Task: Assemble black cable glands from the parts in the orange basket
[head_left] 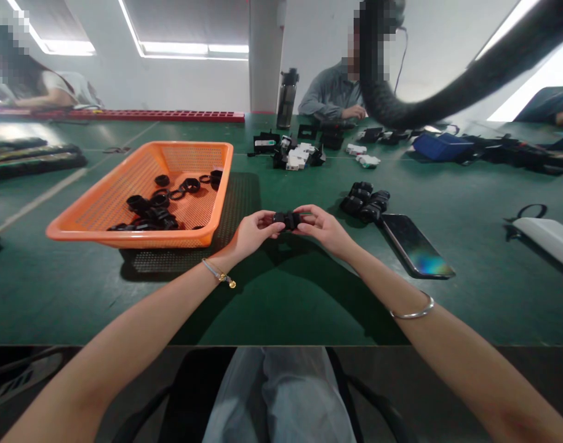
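Between my two hands, above the green table, is a small black cylindrical part (287,220); whether it is one piece or two joined ones I cannot tell. My left hand (256,232) pinches its left end between thumb and fingers. Its right end is gripped the same way by my right hand (325,229). Left of my hands stands an orange plastic basket (85,206) with several black rings and ring-like parts (159,212) inside. A small pile of black parts (365,202) lies to the right of my right hand.
A phone (417,246) lies right of my right forearm. Farther back are white and black parts (299,155), a dark bottle (287,98) and a blue box (442,146). A thick black hose (429,104) hangs at upper right. Another person (330,92) sits across the table (281,307).
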The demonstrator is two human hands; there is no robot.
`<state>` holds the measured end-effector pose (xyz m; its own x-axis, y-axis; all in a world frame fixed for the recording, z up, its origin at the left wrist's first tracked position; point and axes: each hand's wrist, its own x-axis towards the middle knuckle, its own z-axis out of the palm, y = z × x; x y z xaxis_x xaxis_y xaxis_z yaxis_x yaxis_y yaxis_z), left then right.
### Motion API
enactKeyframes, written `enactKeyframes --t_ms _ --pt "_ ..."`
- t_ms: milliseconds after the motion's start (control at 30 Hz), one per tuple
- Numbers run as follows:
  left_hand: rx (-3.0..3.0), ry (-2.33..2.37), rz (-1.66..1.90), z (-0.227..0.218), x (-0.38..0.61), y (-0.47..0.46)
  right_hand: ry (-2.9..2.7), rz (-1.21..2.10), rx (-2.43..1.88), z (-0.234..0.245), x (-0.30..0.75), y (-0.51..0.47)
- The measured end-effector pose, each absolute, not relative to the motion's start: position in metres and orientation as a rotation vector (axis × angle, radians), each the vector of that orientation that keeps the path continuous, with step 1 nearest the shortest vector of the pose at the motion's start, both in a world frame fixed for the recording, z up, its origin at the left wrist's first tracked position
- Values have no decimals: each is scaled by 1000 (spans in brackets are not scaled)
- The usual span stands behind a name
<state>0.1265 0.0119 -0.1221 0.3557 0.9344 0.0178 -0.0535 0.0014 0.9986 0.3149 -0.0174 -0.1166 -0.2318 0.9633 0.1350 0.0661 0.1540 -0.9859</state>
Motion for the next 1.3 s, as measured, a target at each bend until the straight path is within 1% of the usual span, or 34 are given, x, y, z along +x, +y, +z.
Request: enactKeyframes --t_ms 167,267,400,733,1300 --pt "1314 885 988 -122 127 12 -1588 995 -1125 -115 314 -17" --pt "1315 888 997 -121 128 12 -1580 923 -1153 -115 313 -17" --pt "1300 890 1006 -120 128 10 -1522 906 -1169 -116 313 -19" --pt "1315 886 1001 -120 127 11 -1581 907 -1131 -110 313 -23" --pt "1569 921 977 -118 119 9 -1620 863 -1231 -110 313 -24"
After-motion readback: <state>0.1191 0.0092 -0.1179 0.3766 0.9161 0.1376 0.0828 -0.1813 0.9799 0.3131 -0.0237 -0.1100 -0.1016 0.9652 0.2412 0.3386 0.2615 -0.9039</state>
